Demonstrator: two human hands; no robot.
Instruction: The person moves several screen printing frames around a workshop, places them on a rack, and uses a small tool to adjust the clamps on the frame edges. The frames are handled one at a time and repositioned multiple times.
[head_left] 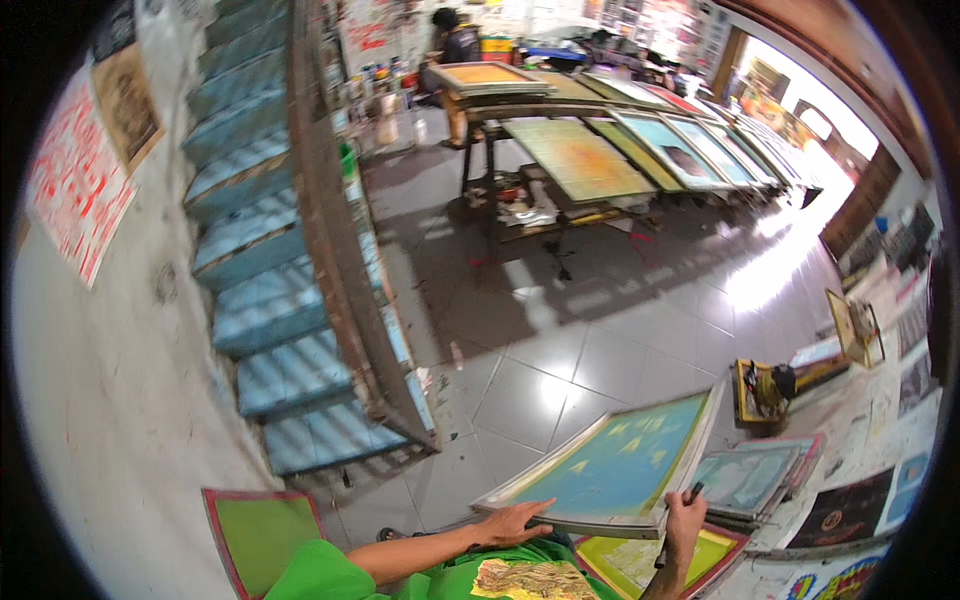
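A blue-tiled staircase [270, 305] rises ahead and to the left of the left hand [512, 524]; a long dark table [489, 170] bearing framed screens stands well beyond both hands. Tilted between the hands lies a pale rectangular frame with blue mesh [612, 455] and yellowish marks. Beneath the right hand [684, 518] is a red-edged, yellow-green screen [714, 548]. The left hand's fingers stretch over the blue mesh's near edge; whether its thumb grips cannot be told. The right hand is closed around a slender dark tool [694, 491] beside the frame's right edge.
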